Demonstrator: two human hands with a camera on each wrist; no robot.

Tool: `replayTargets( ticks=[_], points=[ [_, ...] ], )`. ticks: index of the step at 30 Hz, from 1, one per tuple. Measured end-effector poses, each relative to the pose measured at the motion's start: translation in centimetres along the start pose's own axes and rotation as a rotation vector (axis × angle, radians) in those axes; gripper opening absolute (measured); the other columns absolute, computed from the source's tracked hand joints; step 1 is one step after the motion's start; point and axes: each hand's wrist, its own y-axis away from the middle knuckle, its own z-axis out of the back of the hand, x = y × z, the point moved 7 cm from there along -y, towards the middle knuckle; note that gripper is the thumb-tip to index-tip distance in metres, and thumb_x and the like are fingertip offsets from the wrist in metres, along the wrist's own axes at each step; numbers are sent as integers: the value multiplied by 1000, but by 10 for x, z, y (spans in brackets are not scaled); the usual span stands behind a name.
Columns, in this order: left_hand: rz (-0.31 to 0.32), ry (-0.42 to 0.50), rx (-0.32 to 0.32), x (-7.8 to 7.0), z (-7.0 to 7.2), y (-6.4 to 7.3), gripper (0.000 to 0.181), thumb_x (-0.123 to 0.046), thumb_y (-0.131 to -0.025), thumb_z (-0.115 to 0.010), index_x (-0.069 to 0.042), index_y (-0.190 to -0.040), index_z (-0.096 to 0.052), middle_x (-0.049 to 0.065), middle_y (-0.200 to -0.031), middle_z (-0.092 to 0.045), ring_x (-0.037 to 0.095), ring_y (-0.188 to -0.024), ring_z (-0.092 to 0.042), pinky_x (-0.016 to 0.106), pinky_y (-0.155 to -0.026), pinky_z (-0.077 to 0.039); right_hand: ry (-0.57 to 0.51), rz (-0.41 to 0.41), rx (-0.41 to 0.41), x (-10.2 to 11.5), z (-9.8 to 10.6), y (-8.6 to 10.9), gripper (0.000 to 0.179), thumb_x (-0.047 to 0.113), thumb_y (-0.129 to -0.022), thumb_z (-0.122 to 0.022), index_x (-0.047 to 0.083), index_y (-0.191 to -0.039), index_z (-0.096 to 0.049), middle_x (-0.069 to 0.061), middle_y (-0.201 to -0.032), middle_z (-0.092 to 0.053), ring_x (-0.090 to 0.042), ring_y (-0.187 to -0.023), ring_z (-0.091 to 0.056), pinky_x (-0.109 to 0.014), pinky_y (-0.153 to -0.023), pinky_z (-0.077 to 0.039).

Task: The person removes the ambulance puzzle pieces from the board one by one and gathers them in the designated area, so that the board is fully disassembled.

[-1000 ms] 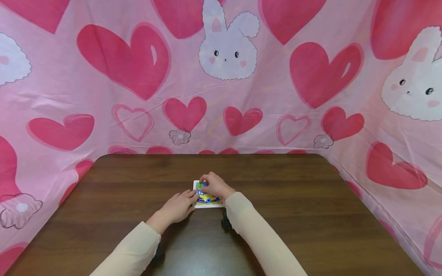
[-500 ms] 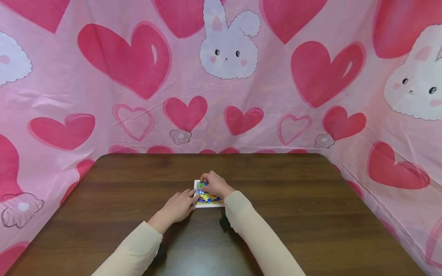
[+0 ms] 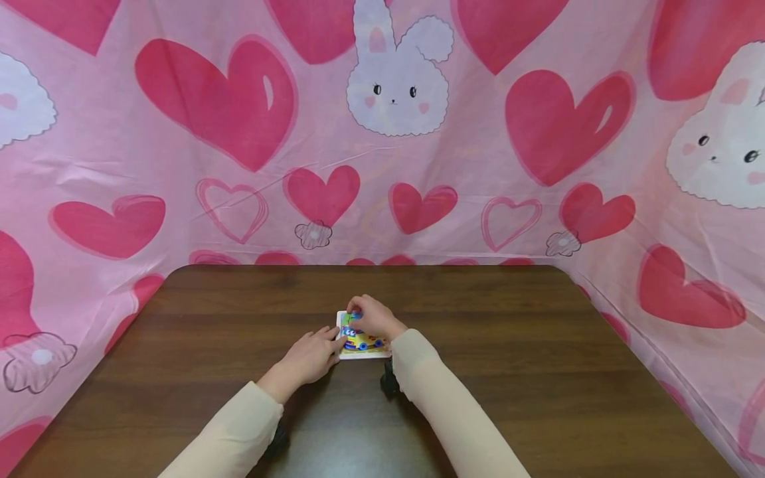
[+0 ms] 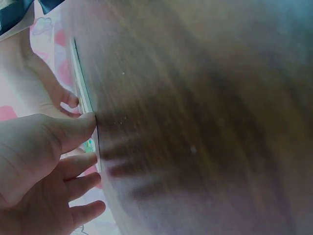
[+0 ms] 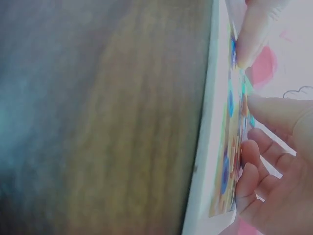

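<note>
We find the puzzle (image 3: 361, 343) flat on the surface (image 3: 508, 372), the left hand (image 3: 309, 357) resting straight fingers at its left edge, the right hand (image 3: 373, 317) pinching a small piece (image 5: 249, 88) near its top. We judge it mostly assembled, that piece unseated; covered parts we cannot verify

your dark brown, wood-grained table (image 3: 508, 358)
before you, its far corners are rounded; flat on it, midway between its sides, lies a thin, white-bordered rectangular board (image 3: 362, 344) with a bright yellow-and-blue picture.
</note>
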Motion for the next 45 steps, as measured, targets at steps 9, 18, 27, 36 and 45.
replayTargets(
  ticks=[9, 18, 27, 36, 45],
  points=[
    [28, 4, 9, 1, -2, -1, 41, -18, -88, -62, -5, -126, -56, 18, -135, -45, 36, -125, -38, 53, -97, -30, -318, -70, 3, -10, 2, 0, 22, 11, -88, -62, 4, -109, -61, -4, -90, -55, -18, -81, -52, -32, -77, -44],
    [51, 39, 22, 1, -3, 0, 42, -18, -88, -62, -7, -128, -55, 17, -136, -44, 36, -125, -37, 53, -97, -29, -446, -137, -61, -16, 3, 3, 7, 12, -88, -61, 11, -96, -63, -6, -88, -55, -21, -80, -53, -34, -73, -43],
    [57, 33, 35, 1, -3, -1, 42, -18, -88, -62, -6, -128, -55, 18, -136, -43, 36, -125, -37, 53, -97, -29, -480, -161, -122, -20, 6, 5, 10, 13, -88, -63, 5, -95, -63, -6, -80, -60, -18, -71, -57, -30, -68, -47],
    [40, 10, 23, 0, -3, -1, 40, -18, -89, -60, -6, -128, -55, 18, -135, -44, 36, -124, -39, 53, -96, -30, -547, -174, -179, -32, 21, 7, 13, 11, -87, -64, 0, -95, -63, -7, -76, -62, -18, -66, -57, -29, -63, -48],
    [52, 12, 28, 0, -4, -1, 41, -18, -89, -61, -6, -128, -55, 17, -136, -44, 35, -125, -39, 52, -97, -30, -541, -170, -209, -45, 45, 13, 14, 11, -86, -65, 0, -94, -63, -8, -74, -61, -21, -67, -57, -33, -64, -49]
  ],
)
